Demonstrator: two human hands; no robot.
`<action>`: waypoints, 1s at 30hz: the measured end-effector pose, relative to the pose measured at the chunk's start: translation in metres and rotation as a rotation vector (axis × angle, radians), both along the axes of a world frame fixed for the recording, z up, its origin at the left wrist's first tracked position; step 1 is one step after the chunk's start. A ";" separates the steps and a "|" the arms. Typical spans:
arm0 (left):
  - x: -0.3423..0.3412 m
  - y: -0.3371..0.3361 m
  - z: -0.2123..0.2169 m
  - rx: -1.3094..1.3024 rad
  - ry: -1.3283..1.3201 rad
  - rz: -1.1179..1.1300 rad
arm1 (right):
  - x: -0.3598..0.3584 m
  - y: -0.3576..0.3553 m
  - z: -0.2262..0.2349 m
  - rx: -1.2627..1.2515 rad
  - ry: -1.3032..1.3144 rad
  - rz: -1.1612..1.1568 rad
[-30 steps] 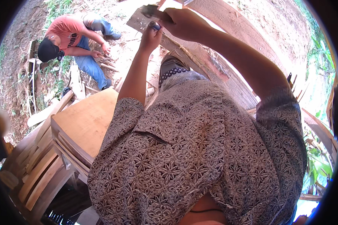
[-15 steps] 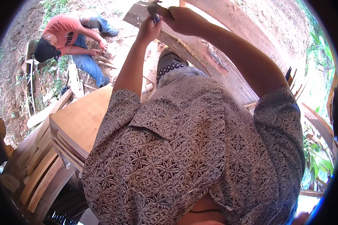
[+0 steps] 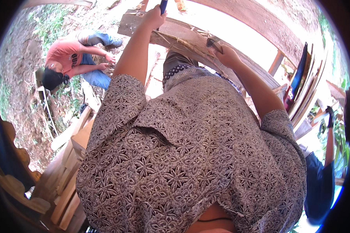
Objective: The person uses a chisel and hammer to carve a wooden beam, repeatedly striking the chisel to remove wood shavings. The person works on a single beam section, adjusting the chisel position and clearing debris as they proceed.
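Up ahead, the left hand is fisted round a dark handle, raised over the plank; the right hand pinches a small dark piece against it, apparently steadying it.

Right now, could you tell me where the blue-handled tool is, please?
In the head view it is at the top centre, gripped in the left hand, raised above the wooden plank; only the blue-handled tool handle shows.

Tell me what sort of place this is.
Probably an outdoor woodworking yard: rough planks lie under the hands, boards lean stacked at the right, and bare dirt ground spreads where another person crouches.
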State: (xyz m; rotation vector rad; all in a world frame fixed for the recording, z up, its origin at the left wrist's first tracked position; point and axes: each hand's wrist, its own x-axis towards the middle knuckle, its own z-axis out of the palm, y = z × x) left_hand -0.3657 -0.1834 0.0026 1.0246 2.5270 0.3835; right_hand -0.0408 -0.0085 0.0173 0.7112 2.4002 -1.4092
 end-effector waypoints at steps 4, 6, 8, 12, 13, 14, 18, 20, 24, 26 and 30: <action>0.000 0.034 0.001 -0.404 -0.046 -0.096 | 0.017 -0.005 -0.030 -0.116 -0.066 -0.127; 0.009 0.031 -0.013 -0.579 0.036 -0.232 | 0.017 -0.006 -0.030 -0.143 -0.080 -0.131; 0.013 0.030 -0.014 -0.552 0.042 -0.181 | 0.021 -0.011 -0.029 -0.117 -0.064 -0.119; 0.001 -0.009 0.013 -0.246 -0.124 -0.071 | 0.026 -0.021 -0.044 -0.181 -0.101 -0.218; 0.002 -0.024 0.017 -0.143 -0.186 -0.010 | 0.026 -0.020 -0.049 -0.176 -0.107 -0.207; 0.010 -0.029 0.026 -0.041 -0.169 0.022 | 0.026 -0.017 -0.052 -0.165 -0.118 -0.210; 0.057 -0.089 0.055 0.356 -0.170 0.193 | 0.026 -0.014 -0.048 -0.118 -0.059 -0.198; 0.081 -0.122 0.045 0.596 -0.282 0.380 | 0.024 -0.011 -0.046 -0.104 -0.110 -0.149; 0.128 -0.157 0.018 1.020 -0.510 0.825 | 0.016 -0.003 -0.025 -0.051 0.018 -0.011; 0.143 -0.155 0.014 1.135 -0.540 0.921 | 0.015 0.002 -0.011 -0.149 0.054 -0.036; 0.144 -0.135 0.034 1.124 -0.364 0.863 | 0.006 0.009 -0.028 -0.127 -0.234 -0.008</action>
